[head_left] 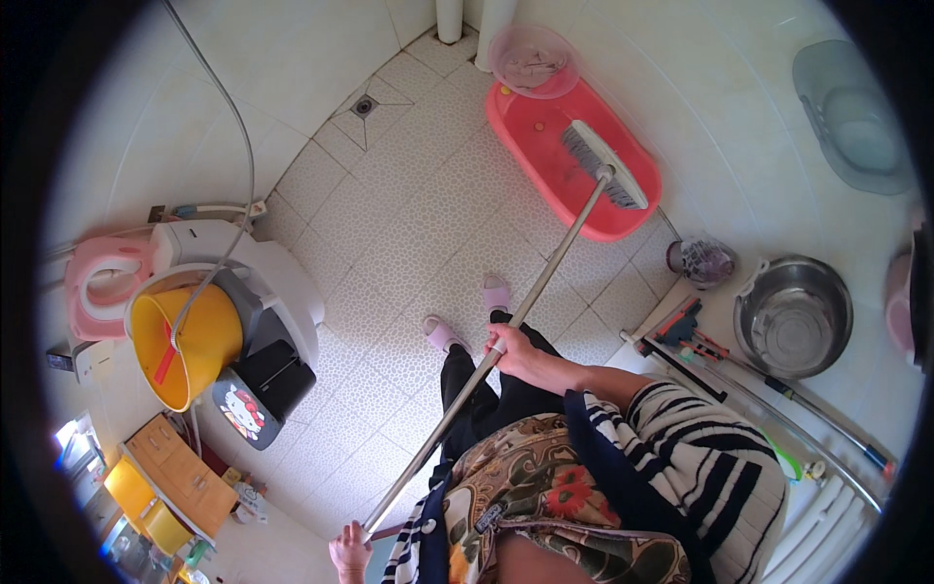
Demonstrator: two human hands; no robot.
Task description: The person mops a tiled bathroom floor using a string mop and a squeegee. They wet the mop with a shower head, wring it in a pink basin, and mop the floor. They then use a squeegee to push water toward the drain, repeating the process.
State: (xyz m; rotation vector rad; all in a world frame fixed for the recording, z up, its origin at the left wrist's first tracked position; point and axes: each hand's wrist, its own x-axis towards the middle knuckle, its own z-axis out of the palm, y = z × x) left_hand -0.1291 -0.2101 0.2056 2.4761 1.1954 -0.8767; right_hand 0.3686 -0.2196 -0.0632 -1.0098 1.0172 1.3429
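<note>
A long-handled floor brush (553,265) slants across the view in both of my hands. My left hand (350,552) is closed round the lower end of its metal pole, at the bottom of the picture. Further up the pole, my right hand (516,352) wraps round it in front of my body. The wide white brush head (623,175) with grey bristles is over the red plastic baby bath (545,161); whether it touches the tub I cannot tell. At the tub's far end sits a pink translucent basin (533,62) with something pale in it.
On the left, a yellow bucket (224,326) and a pink seat (86,292) stand by a white toilet (284,282). A floor drain (364,106) lies at the far corner. To the right are a steel basin (793,321), a wrapped bin (705,263) and several poles.
</note>
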